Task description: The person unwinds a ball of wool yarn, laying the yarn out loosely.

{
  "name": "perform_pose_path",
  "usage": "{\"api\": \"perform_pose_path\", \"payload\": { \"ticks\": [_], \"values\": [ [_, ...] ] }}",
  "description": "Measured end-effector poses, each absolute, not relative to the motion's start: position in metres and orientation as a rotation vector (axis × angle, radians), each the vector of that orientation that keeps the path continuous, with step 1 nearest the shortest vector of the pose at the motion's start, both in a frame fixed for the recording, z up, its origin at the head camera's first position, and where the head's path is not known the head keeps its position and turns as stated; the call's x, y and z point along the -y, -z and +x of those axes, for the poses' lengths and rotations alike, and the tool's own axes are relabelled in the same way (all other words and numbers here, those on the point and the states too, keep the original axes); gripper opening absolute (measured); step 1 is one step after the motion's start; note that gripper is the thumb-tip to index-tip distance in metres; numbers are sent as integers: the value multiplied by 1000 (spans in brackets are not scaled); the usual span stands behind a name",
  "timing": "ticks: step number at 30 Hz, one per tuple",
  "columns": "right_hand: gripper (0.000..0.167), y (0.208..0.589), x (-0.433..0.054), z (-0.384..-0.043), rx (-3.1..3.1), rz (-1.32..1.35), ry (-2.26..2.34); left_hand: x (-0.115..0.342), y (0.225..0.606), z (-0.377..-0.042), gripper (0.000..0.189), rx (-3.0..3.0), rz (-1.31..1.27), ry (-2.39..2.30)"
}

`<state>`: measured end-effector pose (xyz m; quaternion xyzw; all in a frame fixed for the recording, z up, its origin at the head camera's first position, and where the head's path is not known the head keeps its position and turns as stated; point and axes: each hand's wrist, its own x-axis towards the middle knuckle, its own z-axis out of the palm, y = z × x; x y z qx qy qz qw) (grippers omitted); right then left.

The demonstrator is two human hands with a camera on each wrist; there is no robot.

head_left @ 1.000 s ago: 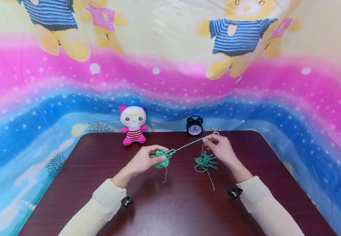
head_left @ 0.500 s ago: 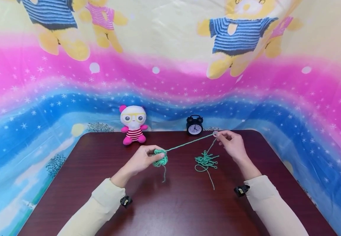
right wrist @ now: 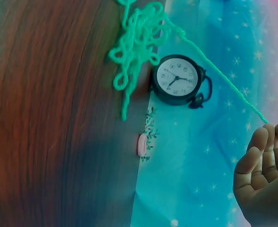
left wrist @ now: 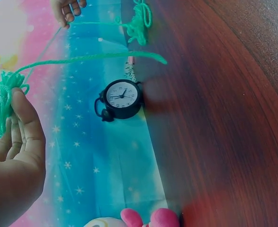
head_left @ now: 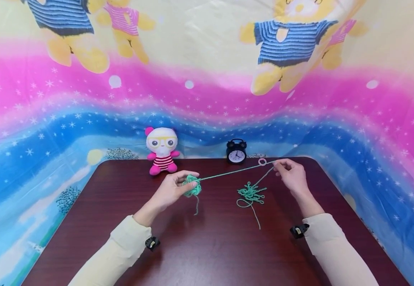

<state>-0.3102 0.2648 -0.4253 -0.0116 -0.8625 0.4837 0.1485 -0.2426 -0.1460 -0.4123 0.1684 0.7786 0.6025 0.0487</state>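
My left hand [head_left: 172,188] holds a small bundle of green yarn [head_left: 192,185] between thumb and fingers, and a short tail dangles below it. From the bundle a strand [head_left: 232,172] runs tautly up and right to my right hand [head_left: 292,174], whose thumb and fingertips pinch it. Another length slants down from that pinch to a loose, looped heap of the same yarn [head_left: 251,193] on the table. In the left wrist view the yarn bundle [left wrist: 7,97] sits in the fingers. The right wrist view shows the pinched yarn [right wrist: 224,78] leading to the heap.
On the dark wooden table [head_left: 207,246], a panda plush toy [head_left: 162,151] sits at the back left and a black alarm clock [head_left: 236,151] at the back centre. A small pale pink ring [head_left: 262,162] lies near the back edge. A printed cloth [head_left: 207,95] hangs behind.
My right hand has moved right, away from the left, drawing the strand longer. The left hand has shifted slightly left and up with the bundle. The heap has stayed nearly in place.
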Motion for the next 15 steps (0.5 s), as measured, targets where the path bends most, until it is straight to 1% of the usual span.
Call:
{"api": "perform_pose_path", "payload": {
  "ticks": [7, 11, 15],
  "values": [
    [31, 427, -275, -311, 2460, -119, -1339, 146, 411, -242, 23, -2423, 518, -1871],
    [32, 429, -280, -311, 2481, -135, -1317, 147, 412, -243, 22, -2428, 511, -1883],
    [33, 429, -284, -308, 2518, -157, -1292, 148, 412, -244, 25, -2423, 498, -1903]
  ]
}}
